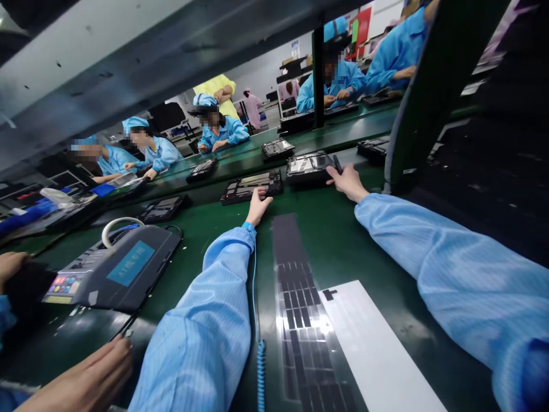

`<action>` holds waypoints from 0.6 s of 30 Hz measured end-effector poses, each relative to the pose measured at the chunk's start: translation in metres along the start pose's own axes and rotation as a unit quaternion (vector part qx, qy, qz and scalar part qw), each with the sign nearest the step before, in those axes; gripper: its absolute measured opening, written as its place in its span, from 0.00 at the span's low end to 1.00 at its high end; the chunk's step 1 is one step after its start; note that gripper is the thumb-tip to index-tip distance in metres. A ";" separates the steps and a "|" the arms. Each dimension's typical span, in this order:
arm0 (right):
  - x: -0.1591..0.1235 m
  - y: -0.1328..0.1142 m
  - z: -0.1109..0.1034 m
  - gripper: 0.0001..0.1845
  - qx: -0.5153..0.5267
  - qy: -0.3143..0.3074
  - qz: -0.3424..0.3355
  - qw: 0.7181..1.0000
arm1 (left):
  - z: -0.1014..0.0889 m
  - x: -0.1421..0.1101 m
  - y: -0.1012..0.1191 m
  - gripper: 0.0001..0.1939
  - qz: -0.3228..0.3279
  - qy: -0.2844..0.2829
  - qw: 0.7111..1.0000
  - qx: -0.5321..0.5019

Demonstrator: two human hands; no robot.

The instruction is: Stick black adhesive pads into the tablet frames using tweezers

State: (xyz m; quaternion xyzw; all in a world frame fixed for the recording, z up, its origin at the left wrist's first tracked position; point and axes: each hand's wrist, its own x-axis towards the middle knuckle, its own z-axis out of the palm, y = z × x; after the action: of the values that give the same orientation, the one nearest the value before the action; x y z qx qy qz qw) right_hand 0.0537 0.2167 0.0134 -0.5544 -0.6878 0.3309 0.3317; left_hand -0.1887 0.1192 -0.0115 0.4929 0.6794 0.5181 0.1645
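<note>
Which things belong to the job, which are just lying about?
Job, likely:
black rectangular unit at left hand
silvery-topped black unit at right hand
clear sheet with black strips
white rectangular sheet

Idle, probably:
grey boxy machine with blue label
dark rectangular unit behind it

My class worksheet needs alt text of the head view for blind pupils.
The left hand is at the near edge of one black tray, the right hand at the right end of another, on a green workbench. Nearer lie black strips and white paper; co-workers appear opposite.

Blue label (131,262), on dark grey machine (165,250) — marks visible, none legible
</note>
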 end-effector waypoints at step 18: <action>-0.175 -0.017 -0.137 0.13 0.207 -0.082 0.164 0.961 | -0.012 -0.007 0.047 0.15 0.092 0.040 0.988 -0.113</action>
State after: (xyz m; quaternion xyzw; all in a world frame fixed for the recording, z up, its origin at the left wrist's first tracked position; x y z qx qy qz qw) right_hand 0.1855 0.0543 0.0889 -0.5499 -0.5290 0.5598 0.3229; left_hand -0.1706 0.1060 0.0320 0.5105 0.5740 0.6240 0.1436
